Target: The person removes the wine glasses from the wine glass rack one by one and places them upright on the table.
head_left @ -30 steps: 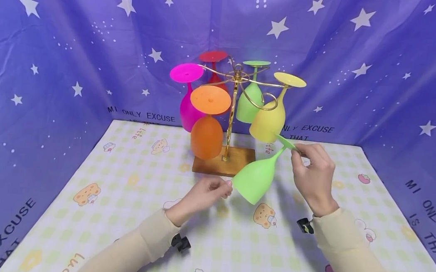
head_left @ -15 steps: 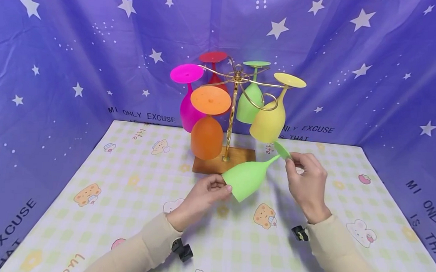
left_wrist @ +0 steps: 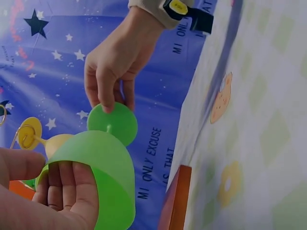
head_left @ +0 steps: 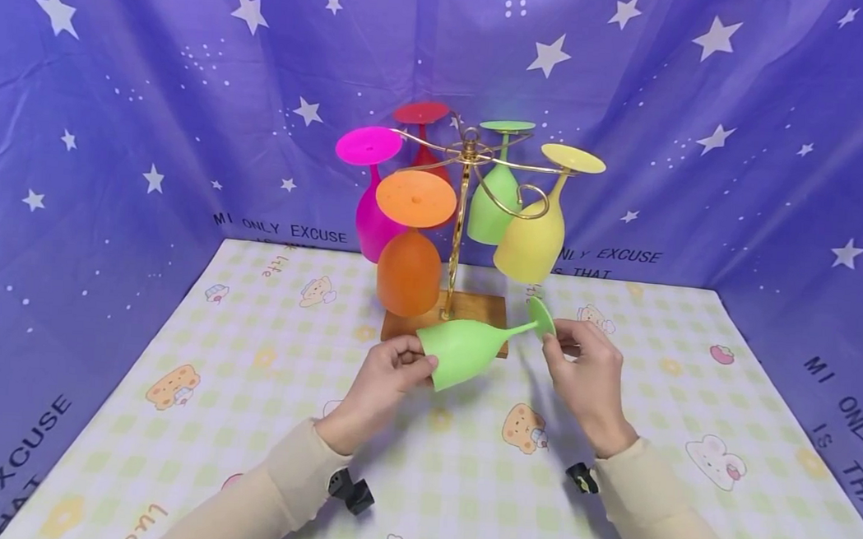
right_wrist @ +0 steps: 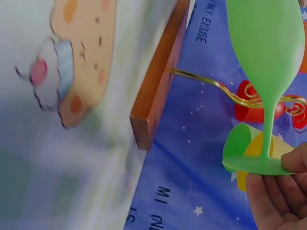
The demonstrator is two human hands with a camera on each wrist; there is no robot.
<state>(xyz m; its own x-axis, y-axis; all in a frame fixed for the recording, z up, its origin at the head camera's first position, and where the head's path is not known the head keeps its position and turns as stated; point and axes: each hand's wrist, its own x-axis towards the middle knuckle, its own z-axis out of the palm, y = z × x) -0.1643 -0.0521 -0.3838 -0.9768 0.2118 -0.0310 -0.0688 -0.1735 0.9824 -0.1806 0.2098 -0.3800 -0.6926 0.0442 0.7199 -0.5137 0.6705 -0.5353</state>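
A light green wine glass [head_left: 463, 352] lies nearly sideways in the air before the rack, its bowl to the left and its foot to the right. My left hand [head_left: 387, 382] pinches the bowl's rim, thumb outside and fingers inside the mouth, as the left wrist view shows on the bowl [left_wrist: 103, 148]. With thumb and fingertips, my right hand [head_left: 586, 378] pinches the edge of the round foot [right_wrist: 256, 165]. Behind the glass stands a gold metal rack [head_left: 455, 246] on a wooden base [head_left: 484, 307].
Upside down on the rack hang an orange glass [head_left: 409, 272], a magenta glass [head_left: 375, 217], a red glass [head_left: 422, 114], another green glass [head_left: 495, 203] and a yellow glass [head_left: 530, 238]. One curled front arm [head_left: 534, 216] bears no glass. A checked cloth [head_left: 244, 423] covers the table.
The green glass has tilted from slanting to nearly level and moved left. My left hand has gone from touching its rim to pinching it; my right hand has moved left and down.
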